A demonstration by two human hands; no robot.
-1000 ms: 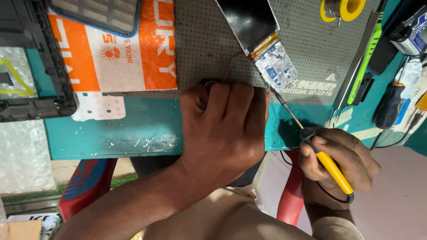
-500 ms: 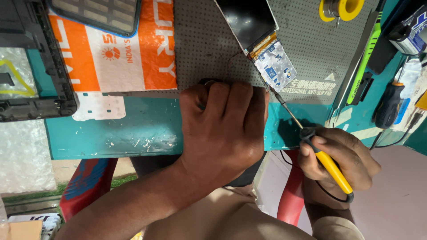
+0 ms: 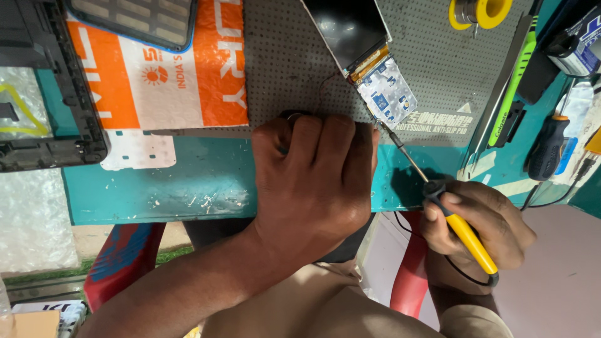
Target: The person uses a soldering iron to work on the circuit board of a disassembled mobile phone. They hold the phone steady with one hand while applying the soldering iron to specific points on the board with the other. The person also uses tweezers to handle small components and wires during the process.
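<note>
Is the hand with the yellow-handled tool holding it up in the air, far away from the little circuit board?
No. The right hand aims the yellow-handled soldering iron so its tip reaches the small circuit board.

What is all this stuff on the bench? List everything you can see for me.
Soldering iron: one, yellow handle, black collar, thin metal tip reaching toward the circuit board.
Small circuit board: one, pale blue-white, joined by an orange flex strip to the screen.
Display screen: one, black glass, top centre.
Perforated mat: one, grey, under the screen.
Plastic pouch: one, orange and white, left of centre.
Black frame: one, far left.
Solder spool: one, yellow, top right.
Toothbrush: one, green, right.
Screwdriver: one, black and orange handle, far right.
Bench top: one, teal.
Left hand: pressed down on the mat edge, covering a small dark item.
Right hand: gripping the soldering iron.
</note>
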